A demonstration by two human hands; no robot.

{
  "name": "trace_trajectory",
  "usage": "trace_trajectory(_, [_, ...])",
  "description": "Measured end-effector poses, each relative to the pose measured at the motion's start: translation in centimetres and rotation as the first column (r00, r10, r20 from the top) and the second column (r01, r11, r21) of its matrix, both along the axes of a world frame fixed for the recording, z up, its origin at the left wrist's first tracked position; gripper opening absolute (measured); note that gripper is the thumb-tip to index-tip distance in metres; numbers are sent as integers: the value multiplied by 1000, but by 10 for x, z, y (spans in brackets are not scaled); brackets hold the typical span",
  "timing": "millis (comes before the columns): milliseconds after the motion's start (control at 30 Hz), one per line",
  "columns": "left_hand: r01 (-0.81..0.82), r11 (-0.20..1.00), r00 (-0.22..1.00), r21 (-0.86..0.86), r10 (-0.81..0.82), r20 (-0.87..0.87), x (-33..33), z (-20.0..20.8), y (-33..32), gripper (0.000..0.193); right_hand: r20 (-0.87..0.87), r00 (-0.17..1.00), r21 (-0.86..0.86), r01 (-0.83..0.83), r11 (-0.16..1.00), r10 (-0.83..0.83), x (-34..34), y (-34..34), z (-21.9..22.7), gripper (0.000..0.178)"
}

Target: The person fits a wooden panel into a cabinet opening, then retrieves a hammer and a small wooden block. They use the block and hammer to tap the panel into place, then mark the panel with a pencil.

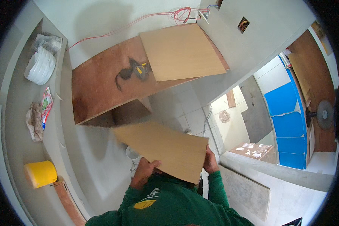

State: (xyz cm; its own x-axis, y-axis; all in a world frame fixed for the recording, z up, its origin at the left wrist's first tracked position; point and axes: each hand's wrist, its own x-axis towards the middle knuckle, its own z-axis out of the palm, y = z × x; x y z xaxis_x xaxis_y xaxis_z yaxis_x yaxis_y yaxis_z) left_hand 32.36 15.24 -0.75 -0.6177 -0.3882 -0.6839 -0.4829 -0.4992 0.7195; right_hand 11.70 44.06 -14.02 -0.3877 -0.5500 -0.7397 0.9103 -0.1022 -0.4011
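I hold a thin tan wood-look sheet (169,150) tilted in front of my body, its far left corner blurred. My left hand (144,171) is closed on its near edge, thumb on top. At its right edge, my right hand (211,160) grips near the corner. Beyond it, a second tan sheet (182,52) lies on the right part of a reddish-brown wooden bench top (98,83). Left of that sheet rests a black-and-yellow object (138,71) with a dark cord or strap; its kind is unclear.
Along the left ledge (17,116) stand a white tub (41,66), a bright packet (47,105), a crumpled bag (34,122) and a yellow container (40,174). Red wires (182,14) hang at the back wall. A partition (229,56) rises at right, with a grey fan (324,115) farther right.
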Motion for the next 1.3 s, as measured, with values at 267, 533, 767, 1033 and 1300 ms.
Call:
trace_trajectory(267, [737,423,385,-527,-904,-188,-97,102,59,52,-287,936,139,250,958,-203,-43,170,31,45])
trace_trajectory(533, [555,543,569,-630,-801,-188,-148,0,-83,45,-510,794,-83,337,938,-331,-92,131,102,58])
trace_trajectory(767, [357,-226,879,-906,-248,408,-248,3,-252,52,-432,827,-12,394,919,-360,-106,171,106,54])
trace_trajectory(1033, [457,100,793,-884,-495,355,-284,-55,-385,98,-766,548,13,534,845,-335,-120,278,153,63])
trace_trajectory(1300, [365,110,878,-924,-371,303,-240,-88,-465,78,-976,101,-14,858,514,-195,-86,220,280,66])
